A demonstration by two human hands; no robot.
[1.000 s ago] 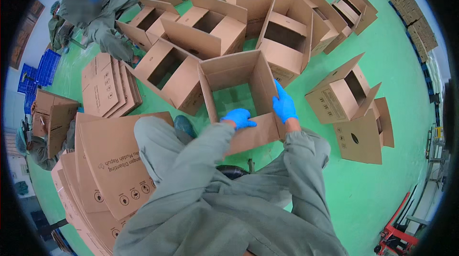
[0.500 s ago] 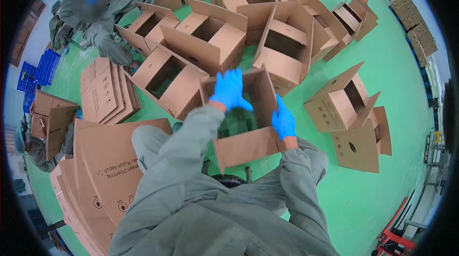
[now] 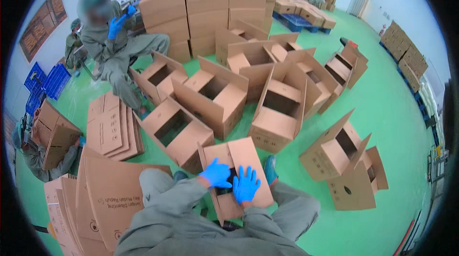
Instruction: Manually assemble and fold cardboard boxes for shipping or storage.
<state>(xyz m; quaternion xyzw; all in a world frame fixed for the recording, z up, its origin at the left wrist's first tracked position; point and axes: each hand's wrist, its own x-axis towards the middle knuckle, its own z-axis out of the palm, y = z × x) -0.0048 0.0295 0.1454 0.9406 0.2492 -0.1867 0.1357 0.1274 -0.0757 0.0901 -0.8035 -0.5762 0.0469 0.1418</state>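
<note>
Between my legs is a cardboard box with flaps folded inward over its top, leaving a dark gap. My left hand, in a blue glove, rests on the upper left of that top, fingers apart. Just right of it, my right hand, also gloved in blue, lies flat on the right flap with fingers spread. Behind this box stands another open box, its outer flaps raised. Flattened cartons lie stacked beside my left leg.
Several part-folded boxes spread ahead and right. More flat cartons lie left. Two co-workers sit left, another farther back. A wall of stacked cartons, blue pallets and loaded pallets line the room.
The view has tilted up, showing more of the room. The box's flaps have folded inward. My right hand has moved from the side edge onto the top; my left hand remains on the box.
</note>
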